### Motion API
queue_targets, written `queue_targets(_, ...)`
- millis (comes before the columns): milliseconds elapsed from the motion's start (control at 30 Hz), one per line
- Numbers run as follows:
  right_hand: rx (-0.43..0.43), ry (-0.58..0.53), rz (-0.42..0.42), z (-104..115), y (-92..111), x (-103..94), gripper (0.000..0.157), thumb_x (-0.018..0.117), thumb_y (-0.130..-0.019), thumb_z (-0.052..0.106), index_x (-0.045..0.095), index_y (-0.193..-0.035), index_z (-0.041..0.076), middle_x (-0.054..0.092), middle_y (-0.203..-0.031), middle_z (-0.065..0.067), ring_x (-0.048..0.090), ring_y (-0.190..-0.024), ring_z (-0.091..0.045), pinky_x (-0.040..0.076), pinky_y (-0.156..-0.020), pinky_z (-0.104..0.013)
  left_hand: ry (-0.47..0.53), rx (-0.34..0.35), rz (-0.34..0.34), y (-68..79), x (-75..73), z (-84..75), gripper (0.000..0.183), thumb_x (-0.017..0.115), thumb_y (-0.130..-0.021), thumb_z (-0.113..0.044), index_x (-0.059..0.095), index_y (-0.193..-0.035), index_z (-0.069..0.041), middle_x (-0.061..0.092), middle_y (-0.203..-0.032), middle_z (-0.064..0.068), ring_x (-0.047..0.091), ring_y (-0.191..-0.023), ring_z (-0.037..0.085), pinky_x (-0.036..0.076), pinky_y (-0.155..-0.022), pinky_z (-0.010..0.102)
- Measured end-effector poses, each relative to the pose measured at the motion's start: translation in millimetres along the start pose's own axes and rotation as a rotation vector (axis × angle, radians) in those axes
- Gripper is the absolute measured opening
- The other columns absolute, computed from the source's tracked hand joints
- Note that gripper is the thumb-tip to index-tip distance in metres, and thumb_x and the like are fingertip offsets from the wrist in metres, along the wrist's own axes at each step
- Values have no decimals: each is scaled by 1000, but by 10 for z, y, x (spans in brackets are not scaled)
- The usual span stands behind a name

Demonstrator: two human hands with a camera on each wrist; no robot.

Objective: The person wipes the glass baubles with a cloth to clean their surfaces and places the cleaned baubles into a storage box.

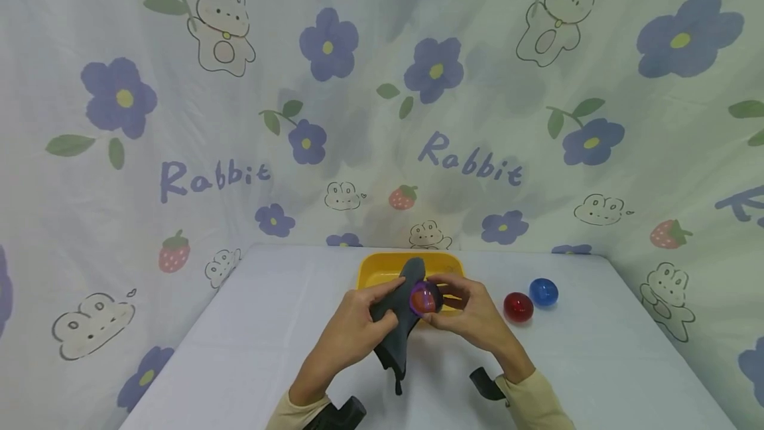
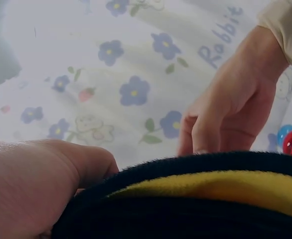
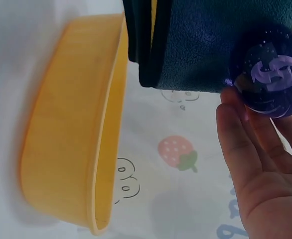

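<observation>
My left hand (image 1: 356,325) grips a folded dark grey cloth (image 1: 390,344) over the near side of a yellow basin (image 1: 371,276). A yellow lining (image 2: 211,183) shows between its dark edges in the left wrist view. With curled fingers, my right hand (image 1: 471,314) holds a clear purple ball (image 1: 425,298) against the cloth's right side. Up close in the right wrist view, the ball (image 3: 273,74) carries a pale purple swirl mark, and the cloth (image 3: 196,45) has a fuzzy surface. Fingertips of my left hand are partly hidden by the cloth.
To the right of the basin, a red ball (image 1: 518,308) and a blue ball (image 1: 544,292) lie close together on the white table (image 1: 268,324). A patterned curtain (image 1: 370,118) stands behind the table. Dark camera mounts (image 1: 486,383) stick out from the wrists.
</observation>
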State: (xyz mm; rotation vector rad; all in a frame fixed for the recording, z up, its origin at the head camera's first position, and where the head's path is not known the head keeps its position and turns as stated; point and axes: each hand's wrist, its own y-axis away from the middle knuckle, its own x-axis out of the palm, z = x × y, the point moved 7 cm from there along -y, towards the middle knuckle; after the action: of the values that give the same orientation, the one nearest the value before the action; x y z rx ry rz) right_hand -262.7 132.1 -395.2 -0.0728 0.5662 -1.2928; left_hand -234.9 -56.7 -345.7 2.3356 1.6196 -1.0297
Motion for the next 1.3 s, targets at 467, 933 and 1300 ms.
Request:
queue_targets(467,-26,13,29,78,9,32,52,84,-75,22,63,-123,25,65,-121,0,66,-106,-22,54,-95,-31,32,31,-50,4,-35,-24,51,59,-88,-5,58,-138,-17,67,-126,7,63,-72,9,55,-60,21)
queue_targets(933,-123,-72,60,225,42,109,52,83,-76,14,64,-124,21,64,-122,-2,65,-110,-19,56,-92,-32,10,48,-18,-40,-12,36,51,58,-89,-7,56,-139,-13,68,-125,6,64,-83,11,54,-69,17)
queue_targets(1300,-174,-137,17,277,31,70,53,79,-77,6,62,-127,12,62,-121,-10,65,-104,-18,57,-89,-30,17,-1,64,-55,44,113,56,58,-89,-11,49,-144,-11,68,-124,13,67,-76,7,57,-68,20)
